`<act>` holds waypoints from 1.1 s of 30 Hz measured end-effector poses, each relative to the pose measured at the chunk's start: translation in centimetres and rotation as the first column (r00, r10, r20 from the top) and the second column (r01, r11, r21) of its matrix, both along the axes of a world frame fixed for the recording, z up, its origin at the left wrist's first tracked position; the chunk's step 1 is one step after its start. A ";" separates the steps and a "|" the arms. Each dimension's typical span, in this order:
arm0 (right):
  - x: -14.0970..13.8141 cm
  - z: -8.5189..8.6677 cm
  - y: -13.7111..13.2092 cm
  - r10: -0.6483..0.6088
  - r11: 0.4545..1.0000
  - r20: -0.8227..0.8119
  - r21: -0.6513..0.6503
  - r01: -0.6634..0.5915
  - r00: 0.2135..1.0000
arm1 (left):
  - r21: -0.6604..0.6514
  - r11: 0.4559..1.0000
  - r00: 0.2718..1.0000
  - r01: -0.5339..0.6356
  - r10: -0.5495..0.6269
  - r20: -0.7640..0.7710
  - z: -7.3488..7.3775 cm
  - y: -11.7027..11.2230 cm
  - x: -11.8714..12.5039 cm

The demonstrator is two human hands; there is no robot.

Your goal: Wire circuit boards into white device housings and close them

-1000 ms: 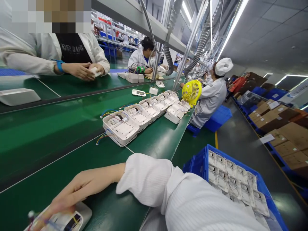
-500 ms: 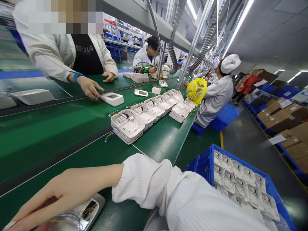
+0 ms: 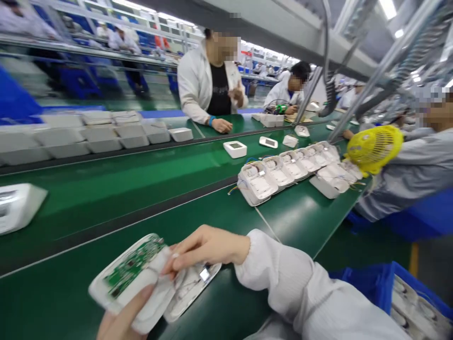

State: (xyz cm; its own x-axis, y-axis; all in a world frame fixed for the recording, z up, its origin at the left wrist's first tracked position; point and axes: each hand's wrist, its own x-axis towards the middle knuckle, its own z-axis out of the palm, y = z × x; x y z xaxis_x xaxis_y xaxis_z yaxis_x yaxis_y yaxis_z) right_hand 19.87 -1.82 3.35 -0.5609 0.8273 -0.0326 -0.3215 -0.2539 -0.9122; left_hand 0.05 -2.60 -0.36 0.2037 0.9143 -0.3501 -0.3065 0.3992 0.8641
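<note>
My left hand [image 3: 120, 318] grips the white plastic housing [image 3: 123, 288] from beneath, thumb pressed on its near edge. A green circuit board [image 3: 132, 267] lies bare in its open face. My right hand [image 3: 203, 248], just to the right of it, is closed narrow, fingertips pinching the housing's inner edge, where a second white shell [image 3: 193, 290] with thin wires hangs touching it. Both sit just above the green conveyor belt [image 3: 71, 264], close to my body. I judge the pair light and stiff, smooth enough to slip, with board and wires the fragile parts. I'd hold by the outer rims only, fingers off the board, leaving slack in the wires.
</note>
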 end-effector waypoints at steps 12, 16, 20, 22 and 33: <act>-1.4 -0.7 -0.6 -0.160 0.986 0.053 -0.037 0.162 0.986 | 0.039 0.999 0.990 0.019 -0.024 0.136 -3.2 -0.7 -1.5; -1.1 -0.4 -0.7 -0.156 0.988 0.124 0.008 0.156 0.980 | 0.110 0.990 0.974 0.090 -0.111 0.198 -2.4 -0.7 -1.2; -1.7 -0.7 -1.1 -0.232 0.973 0.268 0.061 0.224 0.935 | 0.194 0.960 0.950 0.203 -0.241 0.200 -1.8 -0.8 -1.1; -2.2 -0.9 -1.5 -0.320 0.948 0.342 0.118 0.297 0.884 | 0.216 0.956 0.959 0.198 -0.234 0.157 -2.0 -0.9 -1.1; -3.3 -1.1 -2.3 -0.620 0.708 0.528 0.695 0.123 0.580 | 0.241 0.949 0.974 0.203 -0.220 0.047 -4.3 -1.3 -1.9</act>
State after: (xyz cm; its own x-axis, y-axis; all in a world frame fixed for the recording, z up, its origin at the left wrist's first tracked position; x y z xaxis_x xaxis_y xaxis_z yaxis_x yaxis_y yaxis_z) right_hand 16.59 -4.15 2.24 -0.1972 0.9444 0.2631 0.5168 0.3282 -0.7907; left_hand -1.81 -3.85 -4.68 0.4183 0.9016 -0.1099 -0.3017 0.2520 0.9195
